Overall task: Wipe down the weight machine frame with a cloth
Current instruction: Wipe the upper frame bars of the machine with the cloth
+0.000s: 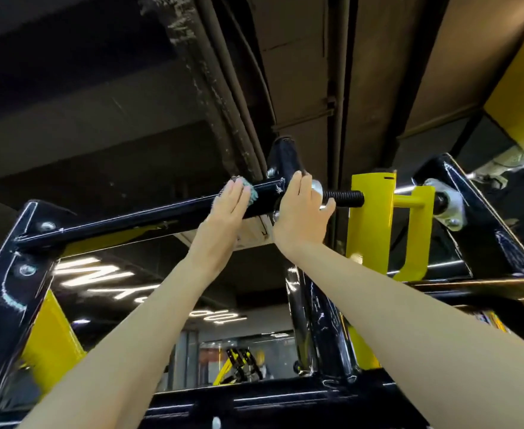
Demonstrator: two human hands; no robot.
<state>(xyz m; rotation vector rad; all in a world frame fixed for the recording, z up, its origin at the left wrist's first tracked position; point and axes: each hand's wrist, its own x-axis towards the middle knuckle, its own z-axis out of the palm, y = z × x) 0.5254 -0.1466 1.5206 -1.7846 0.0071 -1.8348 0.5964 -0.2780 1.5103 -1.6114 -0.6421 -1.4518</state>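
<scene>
Looking up at the frame [124,222]: glossy black, catching streaky white glints along its edges, showing silver bolts [47,226] at the left corner. Rising from that corner as a square crossbar, slanting up to the right toward a joint at mid-view, under a dark ceiling [285,72]. Standing in front of yellow panels [50,335] low at left and glowing lettering [106,274] behind.

Reaching up with the left hand [228,209], fingers straight and together, lying flat against the crossbar just left of the joint. Pressing the cloth [253,193] onto the bar beneath those fingers. Peeking out teal and nubby past the fingertips and along the hand's right edge, staying mostly hidden otherwise.

Gripping the frame at the joint with the right hand [301,212], just beside the left one, fingers curling over the top, thumb sticking out to the right below a silver washer [317,187].

Carrying on rightward as a black threaded rod [344,198], running from the washer into a yellow bracket [370,218]. Hanging down there in a U shape, sitting between the joint and a second black beam [486,218]. Ending at a silver flange [446,202] bolted onto that beam, sloping down toward the right edge.
</scene>
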